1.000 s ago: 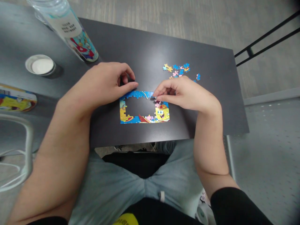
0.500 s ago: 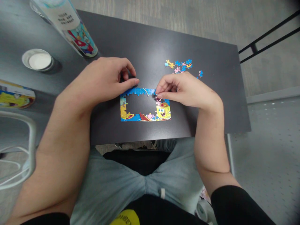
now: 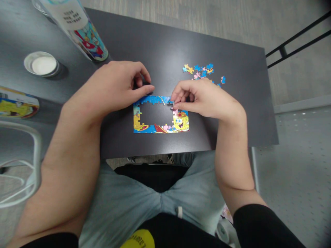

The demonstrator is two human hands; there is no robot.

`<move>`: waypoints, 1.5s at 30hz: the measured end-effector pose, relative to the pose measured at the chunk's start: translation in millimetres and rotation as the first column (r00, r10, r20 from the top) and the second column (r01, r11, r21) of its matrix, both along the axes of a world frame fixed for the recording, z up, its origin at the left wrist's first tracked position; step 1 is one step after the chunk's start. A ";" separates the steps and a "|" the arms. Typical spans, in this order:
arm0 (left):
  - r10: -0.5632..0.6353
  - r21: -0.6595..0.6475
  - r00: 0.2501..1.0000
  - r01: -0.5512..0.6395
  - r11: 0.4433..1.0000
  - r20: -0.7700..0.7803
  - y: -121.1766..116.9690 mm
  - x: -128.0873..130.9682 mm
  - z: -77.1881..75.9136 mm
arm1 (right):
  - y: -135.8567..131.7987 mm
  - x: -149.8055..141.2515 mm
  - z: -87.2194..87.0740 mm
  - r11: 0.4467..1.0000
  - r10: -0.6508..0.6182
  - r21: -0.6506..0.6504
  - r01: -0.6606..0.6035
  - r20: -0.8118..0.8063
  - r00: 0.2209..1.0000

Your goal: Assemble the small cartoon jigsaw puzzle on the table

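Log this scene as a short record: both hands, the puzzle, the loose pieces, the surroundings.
Left hand: at the puzzle's upper left corner, fingers curled, no piece visible in them
Right hand: fingers at the puzzle's upper right; whether they grip a piece is unclear
Puzzle: border joined into a rectangle, dark table showing through the middle
Loose pieces: scattered beyond the right hand; blue, yellow, pink
Surroundings: tall printed bottle and round container, both to the left

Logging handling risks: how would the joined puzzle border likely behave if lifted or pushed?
Lifted, the puzzle border would likely sag or separate, being narrow, interlocked and open in the middle. Pushed, it may slide easily, since the tabletop looks smooth and shiny.
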State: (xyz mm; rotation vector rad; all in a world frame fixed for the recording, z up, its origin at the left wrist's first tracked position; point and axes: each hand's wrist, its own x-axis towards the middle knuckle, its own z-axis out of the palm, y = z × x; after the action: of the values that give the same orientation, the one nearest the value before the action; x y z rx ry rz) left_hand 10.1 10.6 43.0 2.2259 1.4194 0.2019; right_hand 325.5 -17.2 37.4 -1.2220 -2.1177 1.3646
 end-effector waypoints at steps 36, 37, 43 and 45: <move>-0.005 -0.002 1.000 0.005 1.000 0.022 0.2 -0.7 -1.7 | 8.1 4.5 -9.3 0.953 -0.043 0.303 -0.012 0.174 0.984; -0.012 0.003 1.000 0.012 1.000 0.022 0.2 -0.9 -2.0 | 8.5 5.1 -9.2 0.956 -0.028 0.292 -0.022 0.166 0.986; -0.028 0.012 1.000 0.028 1.000 0.000 0.3 -1.3 -1.9 | 11.2 10.9 -10.7 0.947 -0.004 0.320 -0.034 0.118 0.993; -0.023 0.017 1.000 0.024 1.000 -0.002 1.1 -1.4 -3.7 | 10.7 16.1 -7.6 0.945 -0.066 0.324 0.036 0.082 0.994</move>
State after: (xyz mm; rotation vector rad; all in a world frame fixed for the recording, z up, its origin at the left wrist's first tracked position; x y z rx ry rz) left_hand 8.7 11.7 39.3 2.2556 1.3968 0.2043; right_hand 341.5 -6.5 29.8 -1.2121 -2.2438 0.9073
